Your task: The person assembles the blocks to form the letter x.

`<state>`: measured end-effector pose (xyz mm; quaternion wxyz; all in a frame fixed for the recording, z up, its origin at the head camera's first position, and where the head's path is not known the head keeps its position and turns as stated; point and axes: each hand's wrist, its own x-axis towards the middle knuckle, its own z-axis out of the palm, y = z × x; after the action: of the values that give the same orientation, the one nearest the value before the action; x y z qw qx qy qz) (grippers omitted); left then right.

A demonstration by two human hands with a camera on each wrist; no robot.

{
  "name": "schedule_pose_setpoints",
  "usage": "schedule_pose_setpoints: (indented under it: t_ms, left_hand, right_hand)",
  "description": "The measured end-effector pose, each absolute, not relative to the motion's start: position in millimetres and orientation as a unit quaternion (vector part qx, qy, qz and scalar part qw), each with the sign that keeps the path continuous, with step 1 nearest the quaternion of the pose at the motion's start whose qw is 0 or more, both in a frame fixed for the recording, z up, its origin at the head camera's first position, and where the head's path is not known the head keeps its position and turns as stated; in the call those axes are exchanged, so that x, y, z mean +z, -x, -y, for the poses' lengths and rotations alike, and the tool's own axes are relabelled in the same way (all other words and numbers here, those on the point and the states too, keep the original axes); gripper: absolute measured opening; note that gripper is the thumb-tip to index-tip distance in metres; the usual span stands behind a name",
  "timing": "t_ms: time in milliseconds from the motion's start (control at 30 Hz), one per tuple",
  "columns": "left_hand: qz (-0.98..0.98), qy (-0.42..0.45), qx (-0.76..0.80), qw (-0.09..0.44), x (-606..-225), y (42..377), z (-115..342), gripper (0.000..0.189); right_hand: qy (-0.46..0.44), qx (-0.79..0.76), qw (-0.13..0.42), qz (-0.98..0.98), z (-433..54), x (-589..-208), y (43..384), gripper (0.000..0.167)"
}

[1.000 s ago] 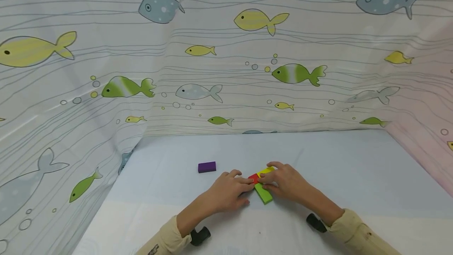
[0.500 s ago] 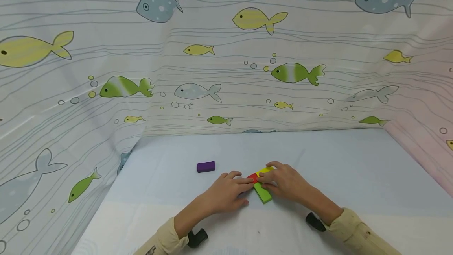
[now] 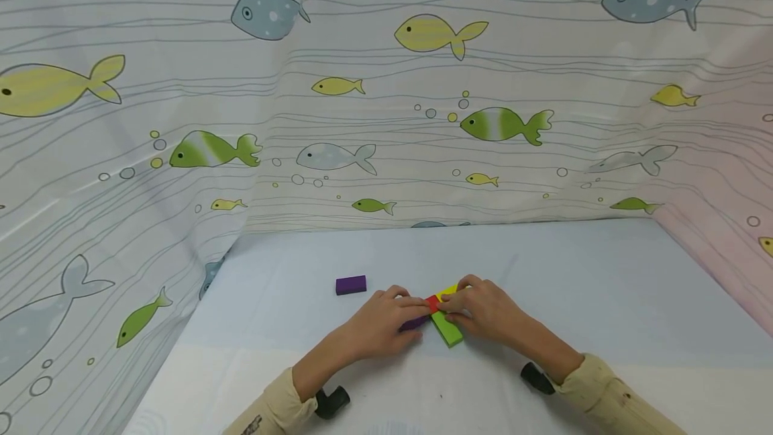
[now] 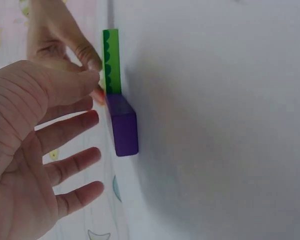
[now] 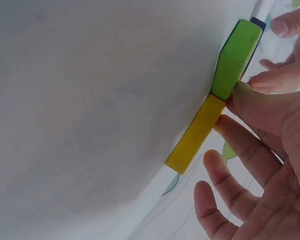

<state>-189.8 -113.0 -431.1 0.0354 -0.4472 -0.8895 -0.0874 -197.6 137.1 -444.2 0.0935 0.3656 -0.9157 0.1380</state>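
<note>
A small red block [image 3: 433,303] lies mid-table with a yellow block [image 3: 447,291], a green block [image 3: 447,330] and a purple block [image 3: 414,323] set around it. My left hand [image 3: 384,326] reaches over the purple block, its fingertips at the red block's left side. In the left wrist view that hand's fingers look loosely extended, not wrapped around the purple block [image 4: 125,134]. My right hand [image 3: 490,311] has fingertips on the red block and partly covers the yellow one. In the right wrist view the thumb touches the green block [image 5: 236,60] and a finger touches the yellow block [image 5: 195,136].
Another purple block [image 3: 351,285] lies apart, farther back on the left of the pale tabletop [image 3: 580,274]. A fish-patterned curtain [image 3: 386,113] hangs behind and at both sides. Each wrist carries a black camera, such as the left wrist camera [image 3: 333,402].
My left hand has lifted and shifted slightly back, so the purple block under it now shows in the head view. The right hand and the other blocks keep their places.
</note>
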Motion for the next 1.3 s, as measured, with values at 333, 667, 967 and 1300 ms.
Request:
schedule_pose_setpoints:
  t_ms: [333, 667, 967, 1300]
  left_hand:
    - [0.896, 0.429, -0.100, 0.062, -422.4, 198.0, 128.1, 0.038]
    - [0.903, 0.403, -0.120, 0.090, -413.8, 209.6, 150.0, 0.037]
    - [0.914, 0.372, -0.127, 0.105, -404.4, 217.0, 168.9, 0.038]
    - [0.917, 0.364, -0.118, 0.110, -409.8, 224.2, 183.0, 0.041]
  right_hand:
    - [-0.360, 0.128, 0.076, 0.921, -136.7, -442.4, 197.4, 0.030]
    - [-0.363, 0.139, 0.060, 0.919, -135.9, -440.5, 197.8, 0.029]
    - [-0.363, 0.145, 0.070, 0.918, -137.0, -440.6, 197.2, 0.029]
    - [-0.365, 0.139, 0.061, 0.918, -137.3, -440.8, 198.0, 0.030]
